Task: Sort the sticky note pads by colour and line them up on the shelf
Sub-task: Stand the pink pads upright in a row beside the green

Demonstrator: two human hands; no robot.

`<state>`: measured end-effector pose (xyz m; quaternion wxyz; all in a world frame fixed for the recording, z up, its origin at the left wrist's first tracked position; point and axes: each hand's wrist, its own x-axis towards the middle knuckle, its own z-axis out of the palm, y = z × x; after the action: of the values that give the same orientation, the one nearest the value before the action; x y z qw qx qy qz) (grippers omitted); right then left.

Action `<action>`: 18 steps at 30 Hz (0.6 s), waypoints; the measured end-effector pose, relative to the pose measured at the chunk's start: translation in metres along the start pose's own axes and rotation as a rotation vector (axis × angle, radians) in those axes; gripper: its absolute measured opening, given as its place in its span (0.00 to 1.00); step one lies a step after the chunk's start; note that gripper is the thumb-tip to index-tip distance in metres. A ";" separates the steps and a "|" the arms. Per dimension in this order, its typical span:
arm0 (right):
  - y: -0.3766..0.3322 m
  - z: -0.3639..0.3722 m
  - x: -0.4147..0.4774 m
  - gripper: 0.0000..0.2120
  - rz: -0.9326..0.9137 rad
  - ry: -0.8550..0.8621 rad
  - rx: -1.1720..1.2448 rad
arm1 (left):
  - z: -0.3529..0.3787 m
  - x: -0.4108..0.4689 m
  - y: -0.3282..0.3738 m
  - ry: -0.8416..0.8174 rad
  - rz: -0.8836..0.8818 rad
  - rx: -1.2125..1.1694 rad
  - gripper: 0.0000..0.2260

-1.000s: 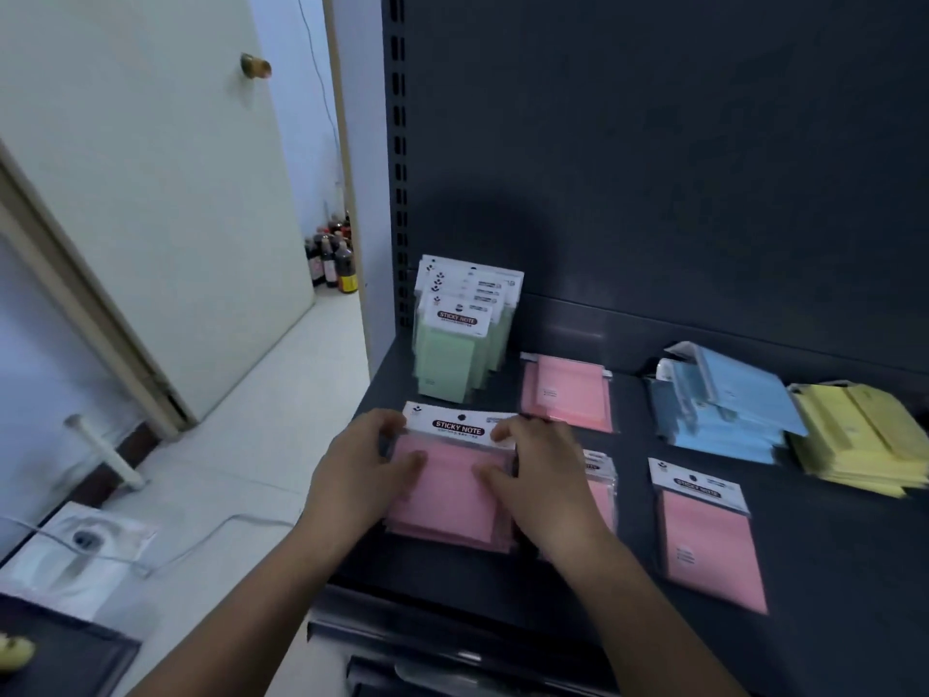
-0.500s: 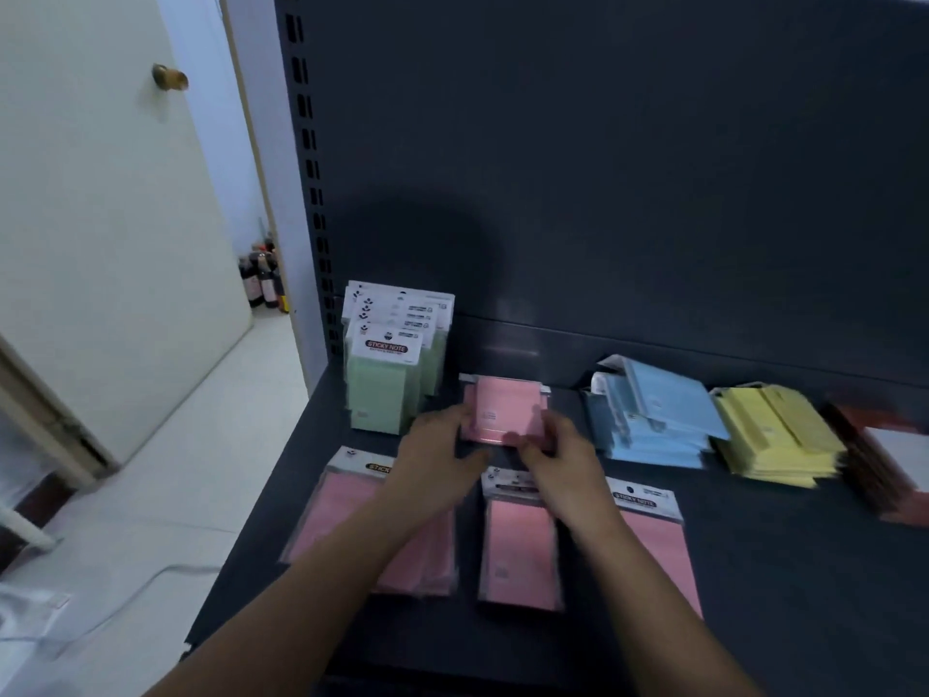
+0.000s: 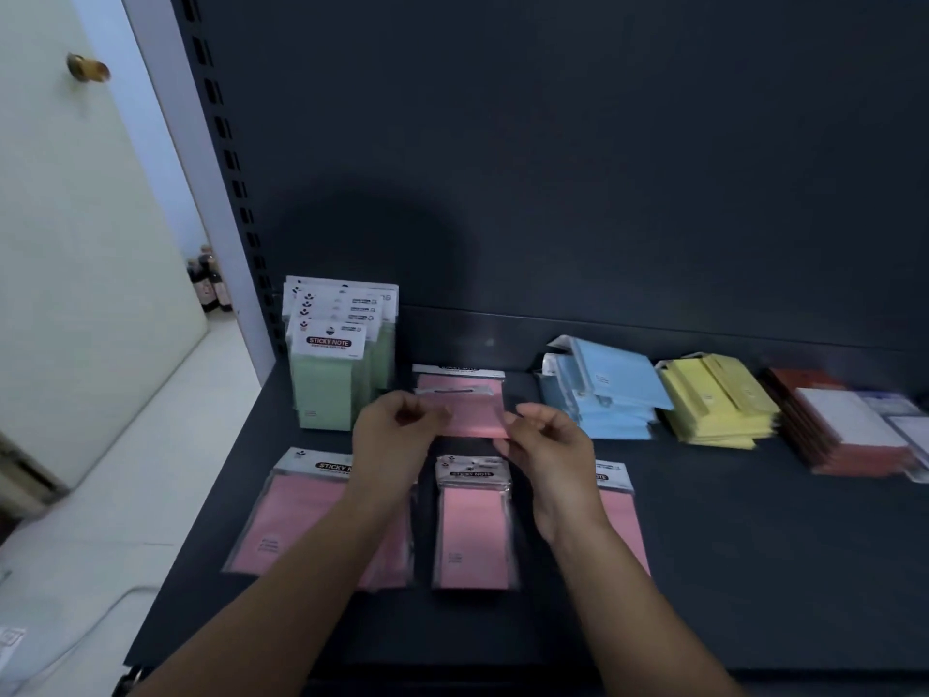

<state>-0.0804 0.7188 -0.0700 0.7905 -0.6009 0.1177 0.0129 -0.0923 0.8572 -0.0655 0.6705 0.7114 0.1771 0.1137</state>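
Blurred pink pad (image 3: 475,420), apparently pinched by left hand (image 3: 397,427) and right hand (image 3: 550,447), above dark shelf (image 3: 754,545)

Matt metal, glossy plastic wrap.
The shelf (image 3: 754,570) is matt dark metal; the pink pad (image 3: 472,420) and green pads (image 3: 324,389) are paper in glossy clear plastic sleeves with card headers; the knob (image 3: 88,68) is shiny metal.

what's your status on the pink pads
Left grip, right grip pinch held pink pad by its sides. Back pink pad lies flat just beyond. Nothing blocking.
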 end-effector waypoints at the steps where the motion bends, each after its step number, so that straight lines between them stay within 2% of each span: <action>1: -0.001 -0.002 -0.002 0.08 0.016 0.002 0.039 | 0.002 -0.005 0.003 -0.017 -0.016 -0.053 0.07; 5: -0.007 -0.018 -0.009 0.12 -0.037 -0.006 0.076 | 0.012 -0.027 0.013 -0.205 -0.034 -0.131 0.16; 9: -0.014 -0.052 -0.016 0.15 -0.253 -0.002 -0.201 | 0.030 -0.046 0.019 -0.394 -0.030 0.003 0.23; 13: -0.020 -0.084 -0.027 0.17 -0.311 -0.003 -0.280 | 0.052 -0.059 0.014 -0.478 0.059 0.161 0.25; 15: -0.021 -0.097 -0.032 0.17 -0.412 0.010 -0.465 | 0.064 -0.065 0.009 -0.508 0.161 0.323 0.26; 18: -0.019 -0.109 -0.036 0.18 -0.471 0.045 -0.761 | 0.079 -0.074 0.002 -0.533 0.264 0.540 0.27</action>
<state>-0.1314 0.6137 -0.0721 0.4919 -0.8594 -0.0182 -0.1384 -0.1277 0.7547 -0.0642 0.4614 0.8833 -0.0724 -0.0400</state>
